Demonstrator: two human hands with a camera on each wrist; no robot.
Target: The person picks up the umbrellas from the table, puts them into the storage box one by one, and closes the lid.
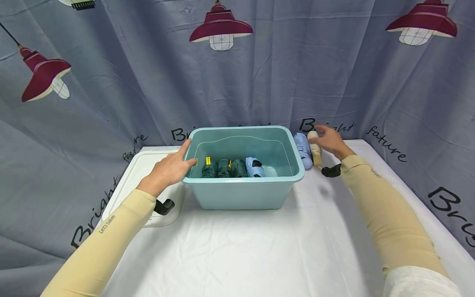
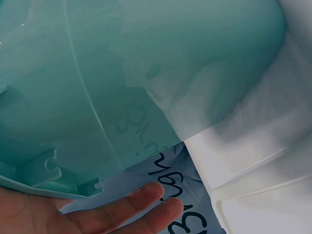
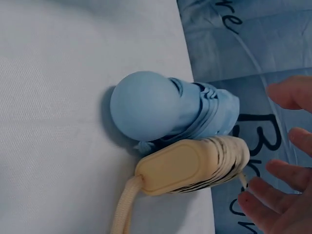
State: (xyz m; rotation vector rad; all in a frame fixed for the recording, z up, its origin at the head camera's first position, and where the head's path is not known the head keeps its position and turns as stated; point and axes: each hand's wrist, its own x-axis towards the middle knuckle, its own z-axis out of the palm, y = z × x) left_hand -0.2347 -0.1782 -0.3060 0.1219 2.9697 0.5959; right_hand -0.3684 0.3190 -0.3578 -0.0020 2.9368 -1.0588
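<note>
A teal storage bin stands on the table with three dark green folded umbrellas and a light blue folded umbrella inside. My left hand rests at its left rim, thumb over the inside and fingers extended outside. To the right of the bin, a blue folded umbrella with a rounded handle lies beside a beige folded umbrella with a cord loop. My right hand reaches over the beige umbrella's far end, fingers spread. In the right wrist view a gap separates the fingers from both umbrellas.
A white lid lies flat on the table left of the bin, partly under my left arm. The white tablecloth spreads in front. Behind the table hangs a grey-blue curtain with printed lamps and lettering.
</note>
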